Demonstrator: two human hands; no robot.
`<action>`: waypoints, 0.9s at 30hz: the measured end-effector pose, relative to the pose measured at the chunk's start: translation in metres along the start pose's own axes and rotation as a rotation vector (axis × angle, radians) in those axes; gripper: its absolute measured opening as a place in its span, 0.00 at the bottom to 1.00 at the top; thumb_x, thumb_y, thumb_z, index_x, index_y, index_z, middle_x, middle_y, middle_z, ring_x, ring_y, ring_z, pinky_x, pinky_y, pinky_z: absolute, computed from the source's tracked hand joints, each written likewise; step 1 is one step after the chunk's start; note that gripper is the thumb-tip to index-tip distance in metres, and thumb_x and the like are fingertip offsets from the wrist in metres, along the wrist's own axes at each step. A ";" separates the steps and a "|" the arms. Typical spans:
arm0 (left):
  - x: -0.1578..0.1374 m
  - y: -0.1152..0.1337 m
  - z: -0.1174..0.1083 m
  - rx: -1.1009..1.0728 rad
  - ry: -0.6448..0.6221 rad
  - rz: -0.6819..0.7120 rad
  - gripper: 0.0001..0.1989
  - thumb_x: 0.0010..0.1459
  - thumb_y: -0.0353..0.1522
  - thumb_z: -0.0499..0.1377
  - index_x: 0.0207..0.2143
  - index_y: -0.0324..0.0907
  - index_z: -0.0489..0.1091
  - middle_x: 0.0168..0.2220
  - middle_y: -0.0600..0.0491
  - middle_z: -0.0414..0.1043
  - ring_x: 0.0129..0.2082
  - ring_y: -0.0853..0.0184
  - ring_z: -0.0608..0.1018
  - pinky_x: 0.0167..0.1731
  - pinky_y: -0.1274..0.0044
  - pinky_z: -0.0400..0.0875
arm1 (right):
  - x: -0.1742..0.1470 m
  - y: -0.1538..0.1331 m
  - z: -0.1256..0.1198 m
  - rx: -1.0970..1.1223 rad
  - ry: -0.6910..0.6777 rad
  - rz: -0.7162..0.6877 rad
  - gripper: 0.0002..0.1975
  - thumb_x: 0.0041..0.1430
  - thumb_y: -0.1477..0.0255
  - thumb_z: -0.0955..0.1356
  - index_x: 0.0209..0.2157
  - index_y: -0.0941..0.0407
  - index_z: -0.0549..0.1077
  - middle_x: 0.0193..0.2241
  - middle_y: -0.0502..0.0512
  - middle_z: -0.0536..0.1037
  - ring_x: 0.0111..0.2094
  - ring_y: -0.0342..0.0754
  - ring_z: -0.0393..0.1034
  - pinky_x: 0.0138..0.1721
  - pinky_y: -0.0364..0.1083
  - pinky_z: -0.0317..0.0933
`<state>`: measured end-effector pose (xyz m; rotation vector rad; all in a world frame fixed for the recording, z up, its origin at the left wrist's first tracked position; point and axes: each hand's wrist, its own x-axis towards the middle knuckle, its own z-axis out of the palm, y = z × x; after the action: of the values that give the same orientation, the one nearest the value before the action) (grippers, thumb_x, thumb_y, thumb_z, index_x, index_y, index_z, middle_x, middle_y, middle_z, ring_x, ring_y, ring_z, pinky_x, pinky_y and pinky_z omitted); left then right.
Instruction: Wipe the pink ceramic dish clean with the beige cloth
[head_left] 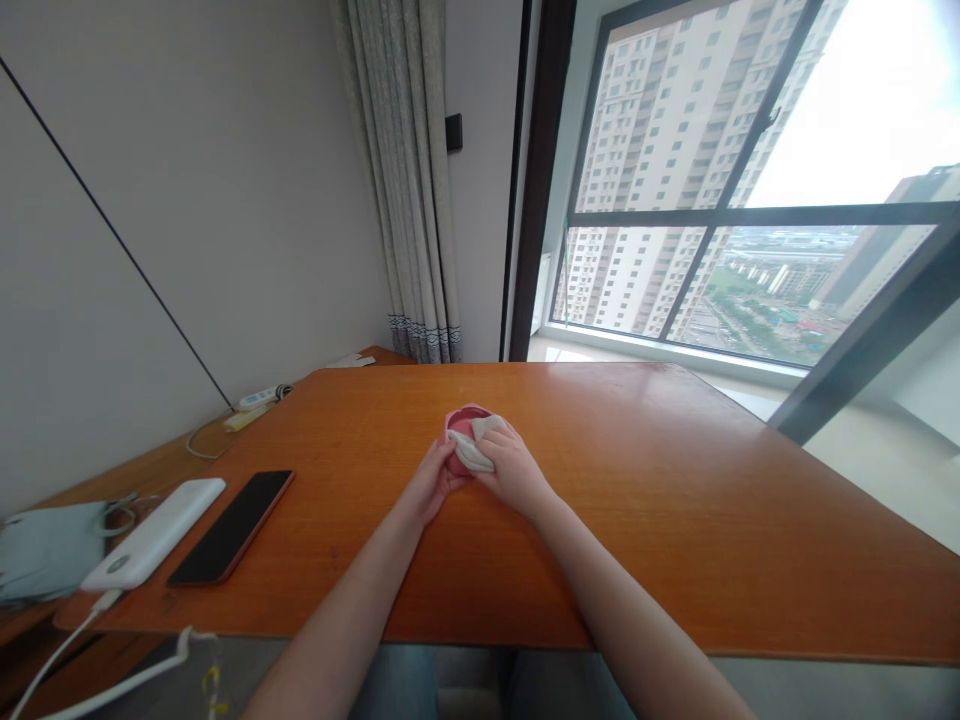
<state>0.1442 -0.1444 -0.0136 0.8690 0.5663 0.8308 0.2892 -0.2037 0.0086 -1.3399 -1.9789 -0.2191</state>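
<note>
Above the middle of the wooden table, my left hand [433, 482] is closed round the side of a small pink bowl-like container [454, 419]. Its opening is tilted up towards me, and I cannot make out its exact kind. A crumpled white cloth [471, 455], perhaps tissue, is bunched at the opening and partly inside. My right hand [516, 465] has its fingers closed on this cloth, pressing it against the pink container. The fingers and cloth hide much of the container's inside.
On the left of the wooden table [675, 520] lie a black phone [232, 527] and a white power bank [155, 533] with a cable plugged in. Beyond them are a grey-blue cloth item [49, 553] and a power strip [259, 398]. A window [720, 215] stands at the back right.
</note>
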 end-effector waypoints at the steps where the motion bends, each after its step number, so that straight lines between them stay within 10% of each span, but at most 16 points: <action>1: 0.000 0.002 -0.001 0.025 0.010 0.002 0.20 0.53 0.39 0.61 0.48 0.42 0.67 0.40 0.49 0.74 0.32 0.69 0.77 0.30 0.78 0.72 | 0.001 0.001 -0.002 0.012 -0.023 -0.003 0.09 0.59 0.66 0.65 0.29 0.55 0.72 0.27 0.52 0.70 0.35 0.49 0.61 0.48 0.50 0.56; 10: -0.006 0.019 -0.008 0.060 -0.167 -0.142 0.23 0.58 0.44 0.54 0.51 0.40 0.68 0.48 0.42 0.72 0.38 0.61 0.77 0.34 0.71 0.74 | 0.000 -0.004 -0.025 0.148 -0.090 -0.014 0.09 0.58 0.64 0.66 0.36 0.54 0.72 0.34 0.54 0.72 0.40 0.49 0.64 0.45 0.48 0.59; 22: 0.003 -0.008 -0.001 -0.138 -0.237 -0.104 0.21 0.58 0.42 0.56 0.50 0.40 0.67 0.46 0.44 0.72 0.42 0.64 0.75 0.41 0.74 0.71 | -0.006 -0.013 0.006 -0.165 -0.060 0.094 0.04 0.54 0.69 0.67 0.31 0.54 0.72 0.31 0.55 0.72 0.38 0.52 0.59 0.48 0.55 0.52; 27: 0.004 -0.010 -0.001 -0.040 -0.020 0.025 0.22 0.54 0.41 0.60 0.51 0.46 0.63 0.43 0.50 0.71 0.34 0.69 0.74 0.32 0.77 0.71 | -0.006 -0.010 0.012 -0.105 -0.087 0.094 0.06 0.55 0.69 0.67 0.35 0.54 0.72 0.32 0.54 0.72 0.39 0.52 0.60 0.48 0.52 0.53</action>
<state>0.1498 -0.1447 -0.0231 0.8484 0.5210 0.8522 0.2760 -0.2060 -0.0013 -1.5293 -1.9934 -0.2267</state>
